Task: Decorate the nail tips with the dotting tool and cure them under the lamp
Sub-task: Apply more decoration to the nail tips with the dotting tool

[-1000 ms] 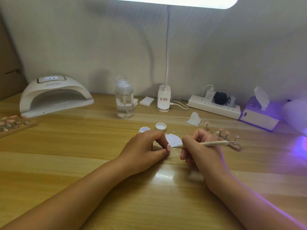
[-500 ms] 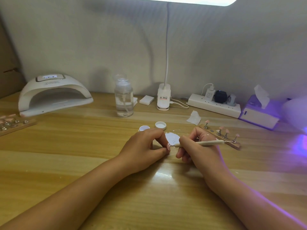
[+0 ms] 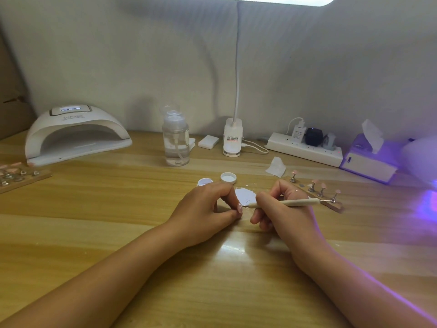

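Note:
My left hand point(image 3: 205, 211) rests on the wooden table and pinches a small pink nail tip point(image 3: 239, 207) between thumb and forefinger. My right hand point(image 3: 281, 211) holds a pale dotting tool point(image 3: 287, 203) like a pen, its metal point touching the nail tip. Behind the hands lies a white paint patch point(image 3: 245, 195) on the table. A wooden holder strip point(image 3: 329, 204) with several pink nail tips on metal stands sits just right of my right hand. The white curing lamp point(image 3: 75, 133) stands at the far left.
A small white jar point(image 3: 204, 181) and its lid point(image 3: 228, 178) lie behind my left hand. A clear pump bottle point(image 3: 176, 140), desk lamp base point(image 3: 233, 138), power strip point(image 3: 305, 149) and tissue box point(image 3: 369, 159) line the back. Another tip holder point(image 3: 21, 177) lies far left. Purple light glows at right.
The dotting tool's point has moved left from the white paint patch to the nail tip pinched in my left hand. My left hand has stayed in place.

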`<state>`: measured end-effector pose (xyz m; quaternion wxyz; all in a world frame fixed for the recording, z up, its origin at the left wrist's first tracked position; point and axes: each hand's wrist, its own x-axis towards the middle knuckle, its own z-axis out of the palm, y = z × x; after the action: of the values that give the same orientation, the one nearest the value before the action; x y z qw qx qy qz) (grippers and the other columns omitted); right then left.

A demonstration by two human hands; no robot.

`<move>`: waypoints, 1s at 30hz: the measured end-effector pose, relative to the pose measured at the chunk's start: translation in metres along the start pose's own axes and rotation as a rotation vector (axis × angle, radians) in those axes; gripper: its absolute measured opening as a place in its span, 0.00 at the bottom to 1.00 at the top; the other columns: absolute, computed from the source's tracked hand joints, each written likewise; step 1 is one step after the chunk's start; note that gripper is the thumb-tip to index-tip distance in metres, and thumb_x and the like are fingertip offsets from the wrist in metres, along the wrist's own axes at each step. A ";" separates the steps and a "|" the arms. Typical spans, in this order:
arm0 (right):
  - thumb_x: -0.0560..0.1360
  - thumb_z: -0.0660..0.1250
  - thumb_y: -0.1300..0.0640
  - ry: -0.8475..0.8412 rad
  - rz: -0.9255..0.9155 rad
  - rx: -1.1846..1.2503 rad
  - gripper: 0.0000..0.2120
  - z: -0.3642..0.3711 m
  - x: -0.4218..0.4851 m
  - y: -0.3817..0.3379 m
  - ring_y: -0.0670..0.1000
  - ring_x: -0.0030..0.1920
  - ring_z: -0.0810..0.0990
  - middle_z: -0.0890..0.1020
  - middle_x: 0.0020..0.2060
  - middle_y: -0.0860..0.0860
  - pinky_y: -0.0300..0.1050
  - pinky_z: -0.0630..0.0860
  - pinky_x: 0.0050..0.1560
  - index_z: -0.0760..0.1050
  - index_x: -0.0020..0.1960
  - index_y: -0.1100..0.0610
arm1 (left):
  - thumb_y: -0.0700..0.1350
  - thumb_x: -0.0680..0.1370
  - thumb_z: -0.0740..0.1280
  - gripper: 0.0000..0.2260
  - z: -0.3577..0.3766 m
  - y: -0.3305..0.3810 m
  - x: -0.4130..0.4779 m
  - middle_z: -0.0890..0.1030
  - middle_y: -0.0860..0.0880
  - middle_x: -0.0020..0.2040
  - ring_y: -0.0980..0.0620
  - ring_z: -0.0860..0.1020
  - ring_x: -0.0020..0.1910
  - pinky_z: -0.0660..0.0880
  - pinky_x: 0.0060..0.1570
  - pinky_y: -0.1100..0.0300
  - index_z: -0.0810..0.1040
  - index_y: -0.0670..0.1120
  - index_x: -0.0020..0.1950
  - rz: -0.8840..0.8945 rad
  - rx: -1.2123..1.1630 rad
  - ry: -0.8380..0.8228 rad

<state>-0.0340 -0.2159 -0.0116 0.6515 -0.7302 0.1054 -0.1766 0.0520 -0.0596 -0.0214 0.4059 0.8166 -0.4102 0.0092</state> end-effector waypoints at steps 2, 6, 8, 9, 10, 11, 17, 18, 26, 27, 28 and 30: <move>0.63 0.66 0.55 -0.002 0.004 0.001 0.08 0.000 0.000 -0.001 0.47 0.24 0.76 0.83 0.29 0.58 0.35 0.71 0.26 0.70 0.27 0.47 | 0.45 0.74 0.73 0.06 0.000 0.000 0.000 0.78 0.68 0.38 0.61 0.71 0.30 0.65 0.33 0.70 0.78 0.54 0.41 -0.002 0.000 -0.001; 0.64 0.66 0.55 0.000 0.000 -0.020 0.09 0.001 -0.001 0.000 0.47 0.24 0.76 0.83 0.28 0.58 0.36 0.71 0.26 0.70 0.27 0.47 | 0.45 0.74 0.73 0.06 0.000 -0.001 0.000 0.78 0.67 0.38 0.61 0.71 0.30 0.64 0.33 0.69 0.79 0.54 0.41 -0.006 0.002 -0.006; 0.64 0.66 0.55 -0.002 0.004 -0.025 0.08 0.001 0.000 0.000 0.47 0.25 0.76 0.83 0.28 0.58 0.35 0.71 0.26 0.70 0.28 0.48 | 0.45 0.74 0.73 0.06 0.000 -0.001 0.001 0.78 0.67 0.39 0.61 0.71 0.30 0.64 0.32 0.69 0.79 0.54 0.41 -0.009 0.000 -0.004; 0.64 0.66 0.55 -0.003 0.005 -0.025 0.08 0.000 0.000 0.000 0.47 0.25 0.76 0.83 0.29 0.58 0.35 0.71 0.26 0.70 0.28 0.48 | 0.45 0.74 0.73 0.06 0.000 -0.001 0.001 0.78 0.67 0.39 0.61 0.71 0.30 0.64 0.32 0.69 0.79 0.54 0.41 -0.009 0.000 -0.003; 0.64 0.66 0.55 -0.004 0.004 -0.022 0.08 0.000 0.000 0.000 0.47 0.25 0.76 0.83 0.28 0.58 0.35 0.71 0.26 0.70 0.28 0.49 | 0.45 0.74 0.73 0.06 0.000 -0.001 0.001 0.78 0.67 0.38 0.61 0.71 0.30 0.64 0.32 0.69 0.78 0.55 0.41 -0.008 0.001 -0.004; 0.64 0.66 0.56 -0.004 0.003 -0.017 0.08 0.001 0.000 0.000 0.47 0.25 0.76 0.83 0.28 0.58 0.35 0.71 0.26 0.70 0.28 0.48 | 0.45 0.74 0.73 0.06 0.000 -0.001 0.001 0.78 0.67 0.38 0.61 0.71 0.30 0.64 0.32 0.69 0.78 0.55 0.41 -0.007 0.002 -0.005; 0.63 0.66 0.55 0.023 0.008 -0.005 0.07 0.001 0.000 -0.001 0.47 0.24 0.75 0.83 0.28 0.58 0.37 0.71 0.26 0.71 0.27 0.47 | 0.45 0.74 0.73 0.07 0.000 0.000 0.000 0.78 0.67 0.39 0.61 0.71 0.30 0.64 0.32 0.69 0.78 0.55 0.41 0.002 0.005 -0.005; 0.63 0.66 0.55 0.021 0.008 -0.013 0.07 0.001 -0.001 -0.002 0.47 0.24 0.75 0.83 0.28 0.58 0.37 0.72 0.27 0.71 0.28 0.47 | 0.45 0.74 0.73 0.07 0.000 0.000 0.000 0.78 0.68 0.38 0.61 0.71 0.30 0.65 0.33 0.70 0.78 0.56 0.41 0.002 0.006 -0.004; 0.71 0.67 0.62 0.027 -0.010 -0.011 0.15 -0.001 -0.002 -0.001 0.47 0.24 0.76 0.83 0.27 0.58 0.36 0.72 0.27 0.70 0.29 0.49 | 0.45 0.74 0.73 0.10 0.000 0.002 0.000 0.76 0.71 0.34 0.61 0.71 0.29 0.65 0.33 0.70 0.76 0.58 0.39 0.018 0.008 0.005; 0.72 0.66 0.63 0.068 -0.030 0.030 0.14 -0.001 -0.003 -0.001 0.47 0.23 0.75 0.82 0.26 0.57 0.36 0.71 0.26 0.69 0.31 0.51 | 0.44 0.74 0.73 0.11 0.000 0.002 0.000 0.76 0.72 0.34 0.62 0.71 0.29 0.65 0.32 0.71 0.75 0.58 0.39 0.019 0.008 0.008; 0.73 0.66 0.64 0.131 -0.060 0.080 0.12 -0.002 -0.002 -0.003 0.47 0.23 0.74 0.81 0.25 0.56 0.35 0.70 0.25 0.68 0.33 0.54 | 0.44 0.74 0.73 0.11 0.000 0.002 0.000 0.75 0.72 0.33 0.62 0.70 0.29 0.65 0.32 0.71 0.75 0.58 0.39 0.018 0.009 0.010; 0.77 0.66 0.62 0.279 -0.146 0.156 0.13 -0.006 -0.001 -0.005 0.44 0.21 0.71 0.76 0.21 0.50 0.34 0.68 0.24 0.67 0.35 0.55 | 0.45 0.75 0.73 0.10 0.000 0.003 0.000 0.75 0.72 0.32 0.63 0.70 0.29 0.65 0.33 0.72 0.76 0.57 0.39 0.012 0.006 0.006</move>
<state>-0.0377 -0.2202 -0.0064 0.6707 -0.6516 0.1275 -0.3308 0.0505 -0.0605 -0.0196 0.4048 0.8152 -0.4139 0.0155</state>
